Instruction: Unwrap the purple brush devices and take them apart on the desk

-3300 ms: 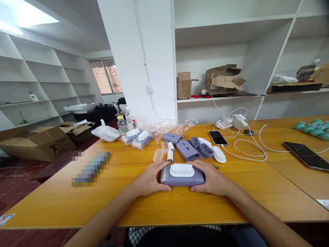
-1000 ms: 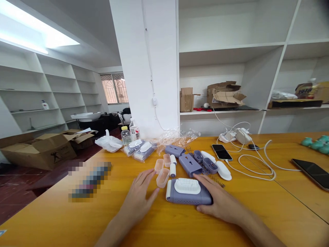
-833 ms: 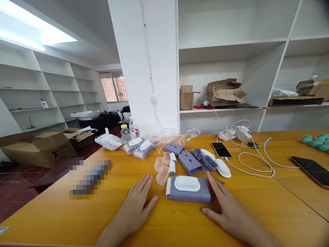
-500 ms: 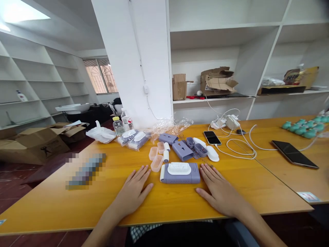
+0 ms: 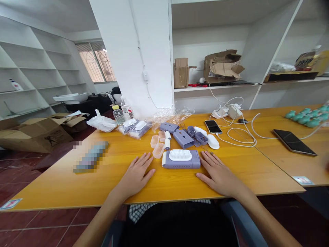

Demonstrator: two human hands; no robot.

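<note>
My left hand lies flat on the wooden table, fingers stretched out, holding nothing. My right hand rests palm down on the other side, its fingers spread. Between them sits a purple case with a white bristled brush on top; my right fingertips are close to its right end, and I cannot tell if they touch. Just behind are clear pinkish cups, white rollers, purple housings, small purple trays, white oval covers and thin springs.
Bagged purple cases, bottles and a white plastic bag stand at the back left. A phone with white cables, a tablet and teal bottles lie to the right. A blurred object lies left.
The camera view has tilted downward, so the table appears higher in the picture. Both hands stay flat in the same places, and the objects on the table have not moved.
</note>
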